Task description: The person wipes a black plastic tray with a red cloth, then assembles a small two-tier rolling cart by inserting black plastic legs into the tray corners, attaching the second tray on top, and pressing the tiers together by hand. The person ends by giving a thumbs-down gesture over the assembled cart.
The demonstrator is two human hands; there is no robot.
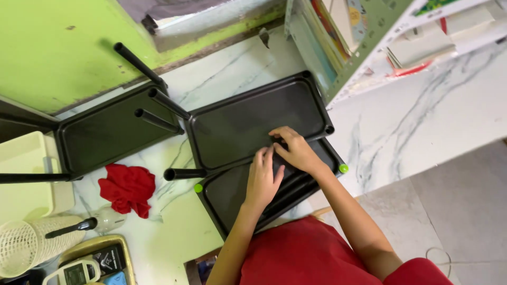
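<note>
Both hands — left hand [262,179], right hand [296,150] — press flat, fingers spread, gripping nothing, where two black plastic shelf trays [248,121] overlap; seating looks underway — next needs alignment

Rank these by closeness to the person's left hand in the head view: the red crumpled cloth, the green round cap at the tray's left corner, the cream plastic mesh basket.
From the left hand:
1. Green round cap, just left, on the tray corner.
2. Red crumpled cloth, farther left on the marble floor.
3. Cream plastic mesh basket, far lower left.
</note>
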